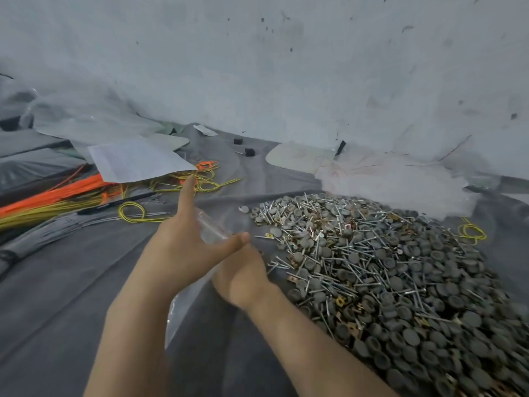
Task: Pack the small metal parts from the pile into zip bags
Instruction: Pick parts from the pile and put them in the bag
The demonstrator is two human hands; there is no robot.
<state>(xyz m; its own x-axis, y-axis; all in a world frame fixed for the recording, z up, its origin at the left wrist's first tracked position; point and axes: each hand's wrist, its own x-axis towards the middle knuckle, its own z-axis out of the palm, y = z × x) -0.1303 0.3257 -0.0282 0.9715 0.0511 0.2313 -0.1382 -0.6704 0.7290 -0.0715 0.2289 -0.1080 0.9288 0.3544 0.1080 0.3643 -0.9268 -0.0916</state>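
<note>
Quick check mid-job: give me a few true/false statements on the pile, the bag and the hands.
1. The pile of metal parts lies right of the left hand and the right hand. True.
2. The clear bag lies on top of the pile. False: it is at the left hand, between thumb and index finger.
3. The left index finger is curled in. False: it points straight out.
4. A sheet of paper overlaps the yellow wires. True.
5. Two black blocks sit in the pile. False: they lie on the grey cloth near the wall.
</note>
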